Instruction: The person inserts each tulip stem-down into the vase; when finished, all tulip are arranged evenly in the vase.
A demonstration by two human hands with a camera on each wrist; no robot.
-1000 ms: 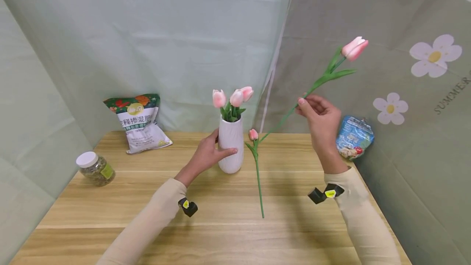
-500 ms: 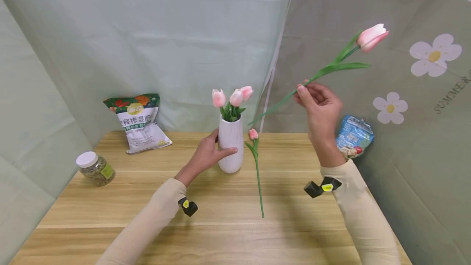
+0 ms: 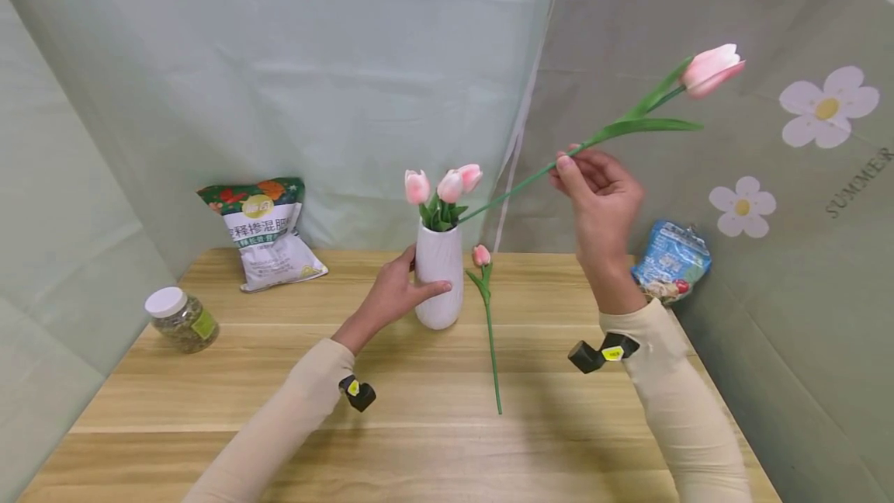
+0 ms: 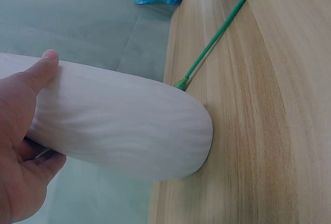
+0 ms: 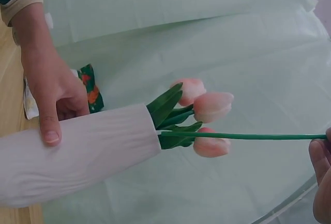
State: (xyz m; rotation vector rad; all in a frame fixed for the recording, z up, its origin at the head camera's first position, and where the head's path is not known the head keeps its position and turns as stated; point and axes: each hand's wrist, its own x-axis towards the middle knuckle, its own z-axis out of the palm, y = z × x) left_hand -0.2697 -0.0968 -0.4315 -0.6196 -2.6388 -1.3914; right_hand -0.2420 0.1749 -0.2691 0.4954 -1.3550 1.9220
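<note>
At the ribbed white vase (image 3: 441,261) gripped by the left hand (image 3: 393,291), the right hand's (image 3: 604,204) pinched pink tulip (image 3: 621,127) might, being slanted, be snagged on green leaves (image 5: 164,105).

Your left hand (image 3: 394,293) grips the white vase (image 3: 440,274), upright on the table (image 3: 419,449) with three pink tulips (image 3: 450,186) in it. Your right hand (image 3: 606,196) pinches a tilted tulip (image 3: 621,129) by its stem, the lower end at the vase's mouth. Another tulip (image 3: 486,293) lies beside the vase. To your left are a bag (image 3: 265,235) and a jar (image 3: 183,323); a blue packet (image 3: 673,258) sits near your right wrist.
</note>
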